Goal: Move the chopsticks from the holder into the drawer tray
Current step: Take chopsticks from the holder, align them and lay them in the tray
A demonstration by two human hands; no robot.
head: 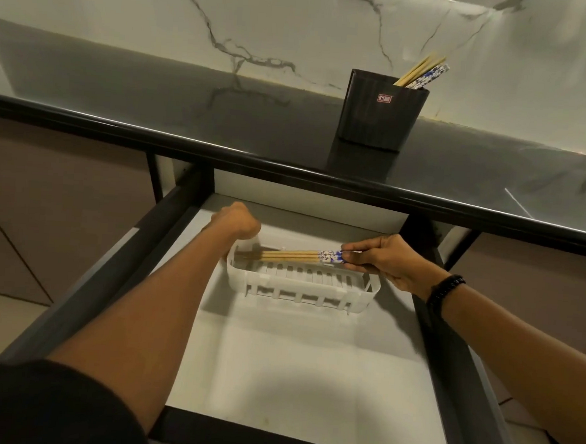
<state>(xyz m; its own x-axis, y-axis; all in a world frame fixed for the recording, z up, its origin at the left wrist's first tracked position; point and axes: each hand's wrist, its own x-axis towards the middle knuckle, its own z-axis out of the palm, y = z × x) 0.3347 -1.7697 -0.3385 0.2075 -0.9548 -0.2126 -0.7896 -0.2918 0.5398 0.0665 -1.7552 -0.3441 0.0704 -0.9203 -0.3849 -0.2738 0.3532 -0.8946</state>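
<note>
Chopsticks (293, 255) hung over the white tray (301, 287), pinched at its right end by the right hand (390, 262); the left hand (238, 220), curled at its left end, hid its grip. Released unevenly, they might have slipped over the tray's rim.

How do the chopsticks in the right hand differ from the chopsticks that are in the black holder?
The held chopsticks lie nearly level over the white tray; the holder chopsticks stand leaning in the black holder. The right hand pinches the held chopsticks at their patterned ends; no hand touches the holder chopsticks. Both sets show pale wood and a blue-and-white pattern.
</note>
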